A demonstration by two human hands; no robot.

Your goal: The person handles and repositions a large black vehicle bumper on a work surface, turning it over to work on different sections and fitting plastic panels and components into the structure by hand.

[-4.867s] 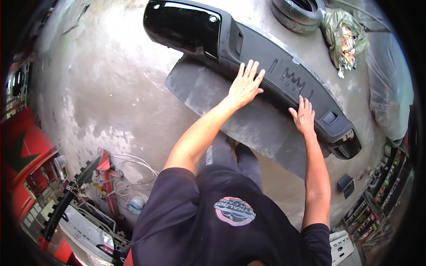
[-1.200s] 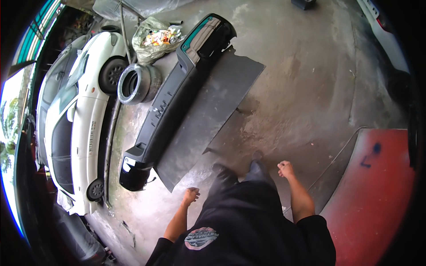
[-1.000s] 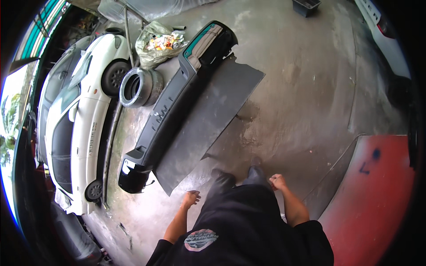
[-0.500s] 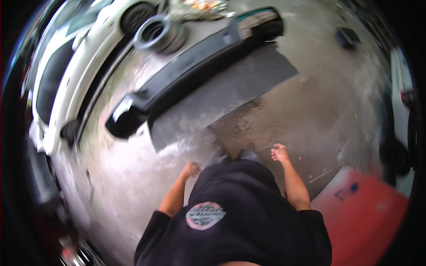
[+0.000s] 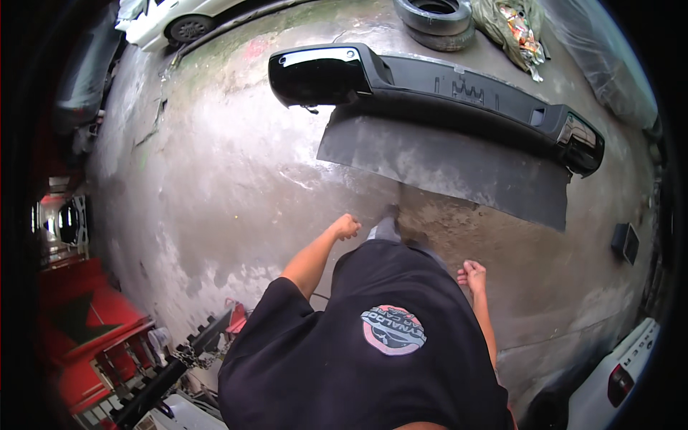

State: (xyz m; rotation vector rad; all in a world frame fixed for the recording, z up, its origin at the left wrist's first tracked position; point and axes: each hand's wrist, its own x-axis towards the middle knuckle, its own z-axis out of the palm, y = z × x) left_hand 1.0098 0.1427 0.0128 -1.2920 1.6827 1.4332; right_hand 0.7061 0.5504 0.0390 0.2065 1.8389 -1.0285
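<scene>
My left hand (image 5: 347,226) hangs in front of my body with its fingers curled into a loose fist, and nothing shows in it. Lower and to the right, my right hand (image 5: 471,276) is empty, its fingers half bent and a little apart. Neither hand touches anything. Ahead of both lies a long black vehicle bumper (image 5: 459,93) with glossy end corners. It rests along the far side of a dark grey sheet (image 5: 444,161) spread on the concrete floor.
Stacked tyres (image 5: 438,36) and a bag of litter (image 5: 519,32) stand beyond the bumper. A white car (image 5: 188,23) is at the far left. Red equipment (image 5: 93,308) fills the lower left, with a black toothed bar beside it. A dark box (image 5: 625,244) sits at right, above a white tailgate (image 5: 616,373).
My view has swung left, so the bumper and sheet now appear farther right and tilted the other way. The red equipment has come into sight. Both hands stay empty.
</scene>
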